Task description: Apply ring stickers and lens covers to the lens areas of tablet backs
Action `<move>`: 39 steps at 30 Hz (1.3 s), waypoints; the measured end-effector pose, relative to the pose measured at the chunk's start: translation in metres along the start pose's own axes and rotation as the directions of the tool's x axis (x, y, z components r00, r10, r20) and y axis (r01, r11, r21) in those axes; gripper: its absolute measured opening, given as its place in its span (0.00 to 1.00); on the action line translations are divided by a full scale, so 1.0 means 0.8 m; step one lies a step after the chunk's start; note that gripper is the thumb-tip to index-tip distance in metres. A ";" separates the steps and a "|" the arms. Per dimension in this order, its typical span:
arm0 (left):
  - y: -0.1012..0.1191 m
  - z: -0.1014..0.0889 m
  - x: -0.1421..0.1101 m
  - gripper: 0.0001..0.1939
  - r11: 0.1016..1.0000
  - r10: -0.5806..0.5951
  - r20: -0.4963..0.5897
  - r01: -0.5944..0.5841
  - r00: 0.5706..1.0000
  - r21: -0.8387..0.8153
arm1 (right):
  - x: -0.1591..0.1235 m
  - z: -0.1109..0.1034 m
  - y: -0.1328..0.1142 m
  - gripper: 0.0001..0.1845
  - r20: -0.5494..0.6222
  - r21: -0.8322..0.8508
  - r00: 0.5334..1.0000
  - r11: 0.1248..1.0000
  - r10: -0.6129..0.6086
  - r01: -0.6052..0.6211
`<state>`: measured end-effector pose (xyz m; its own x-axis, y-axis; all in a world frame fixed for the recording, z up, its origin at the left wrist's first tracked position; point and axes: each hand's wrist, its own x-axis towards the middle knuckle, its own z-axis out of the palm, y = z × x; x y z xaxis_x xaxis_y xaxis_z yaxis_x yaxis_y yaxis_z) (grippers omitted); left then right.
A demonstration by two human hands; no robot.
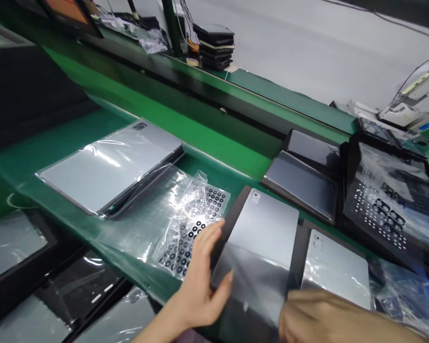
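A silver tablet (271,214) lies back up on a dark pad, with clear plastic film (252,274) over its lower part. My left hand (202,281) is at the tablet's left edge, fingers stretched and thumb apart over the film. At the film's lower right, my right hand (314,314) is closed and somewhat blurred; its fingers seem to pinch the film edge. Just beyond that hand lies a second silver tablet (338,269), partly hidden by it. Sheets of black ring-shaped stickers (210,202) in clear plastic lie left of my left hand.
A stack of wrapped silver tablets (110,157) stands on the green bench at left. Two dark tablets (302,183) lie behind, beside a black tray (350,162) with plastic sheets. More wrapped panels (117,319) sit lower left. Black devices (216,45) are piled on the back shelf.
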<state>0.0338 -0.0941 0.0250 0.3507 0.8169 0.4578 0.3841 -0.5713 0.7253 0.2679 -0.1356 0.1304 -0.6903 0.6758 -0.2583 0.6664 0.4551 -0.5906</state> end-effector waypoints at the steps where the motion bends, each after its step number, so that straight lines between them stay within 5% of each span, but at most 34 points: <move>1: -0.011 -0.011 0.000 0.39 0.996 -0.039 0.158 0.050 0.987 -0.070 | -0.003 -0.006 -0.004 0.08 0.059 0.161 0.998 0.987 -0.003 -0.006; 3: -0.027 -0.021 0.002 0.38 0.966 -0.076 0.446 0.176 0.892 -0.187 | 0.003 -0.019 0.010 0.10 0.095 0.478 0.995 0.877 -0.002 -0.044; 5: -0.032 -0.016 0.003 0.28 0.919 -0.174 0.520 0.327 0.836 -0.219 | 0.019 -0.028 0.045 0.14 -0.007 0.616 0.995 0.784 0.095 -0.071; 6: -0.031 -0.010 0.004 0.22 0.889 -0.258 0.485 0.402 0.836 -0.220 | 0.029 -0.031 0.067 0.16 -0.072 0.580 0.984 0.810 0.164 -0.092; 8: -0.026 0.005 0.006 0.15 0.827 -0.414 0.359 0.511 0.836 -0.236 | 0.051 -0.030 0.112 0.16 -0.262 0.233 0.921 0.945 0.287 -0.228; 9: -0.022 0.012 0.007 0.15 0.806 -0.465 0.310 0.542 0.829 -0.240 | 0.061 -0.027 0.131 0.15 -0.337 0.025 0.895 0.953 0.292 -0.302; 12: -0.016 0.028 0.006 0.17 0.817 -0.516 0.213 0.551 0.830 -0.166 | 0.081 -0.012 0.165 0.11 -0.402 -0.230 0.881 0.903 0.250 -0.362; 16: -0.018 0.037 0.000 0.14 0.935 -0.330 0.093 0.312 0.939 0.170 | 0.084 0.013 0.156 0.10 -0.422 -0.374 0.881 0.844 0.214 -0.384; 18: -0.019 0.038 0.002 0.15 0.902 -0.168 0.043 0.136 0.985 0.411 | 0.079 0.024 0.141 0.15 -0.396 -0.441 0.902 0.827 0.170 -0.349; 20: -0.018 0.036 0.013 0.16 0.831 -0.023 0.105 -0.039 0.994 0.555 | 0.072 0.034 0.129 0.19 -0.325 -0.511 0.942 0.821 0.088 -0.253; 22: -0.017 0.033 0.035 0.16 0.814 0.064 0.311 -0.230 0.948 0.534 | 0.063 0.041 0.124 0.23 -0.274 -0.539 0.961 0.824 0.025 -0.175; 25: -0.021 0.031 0.075 0.19 0.832 0.120 0.664 -0.440 0.738 0.339 | 0.040 0.042 0.126 0.23 -0.273 -0.391 0.961 0.910 0.029 -0.139; 27: -0.029 0.031 0.096 0.24 0.819 0.097 0.757 -0.484 0.646 0.308 | 0.015 0.036 0.131 0.16 -0.267 -0.189 0.960 0.972 0.084 -0.138; 28: -0.035 0.030 0.104 0.25 0.803 0.074 0.762 -0.492 0.644 0.338 | 0.000 0.033 0.134 0.13 -0.269 -0.088 0.953 0.981 0.141 -0.170; 31: -0.049 0.028 0.111 0.24 0.720 0.032 0.686 -0.493 0.727 0.489 | -0.053 0.033 0.142 0.12 -0.269 0.109 0.896 0.936 0.353 -0.336; 35: -0.046 0.029 0.100 0.27 0.631 0.141 0.535 -0.492 0.833 0.600 | -0.119 0.058 0.140 0.09 -0.177 0.253 0.834 0.843 0.522 -0.474; 39: -0.009 0.047 0.080 0.25 0.657 0.313 0.448 -0.531 0.838 0.535 | -0.161 0.081 0.126 0.10 -0.057 0.301 0.774 0.750 0.631 -0.590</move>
<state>0.0857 -0.0410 0.0298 0.7963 0.4706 0.3800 0.5232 -0.8511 -0.0424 0.4060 -0.2142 0.0547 -0.0973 0.8431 -0.5289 0.8219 -0.2316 -0.5204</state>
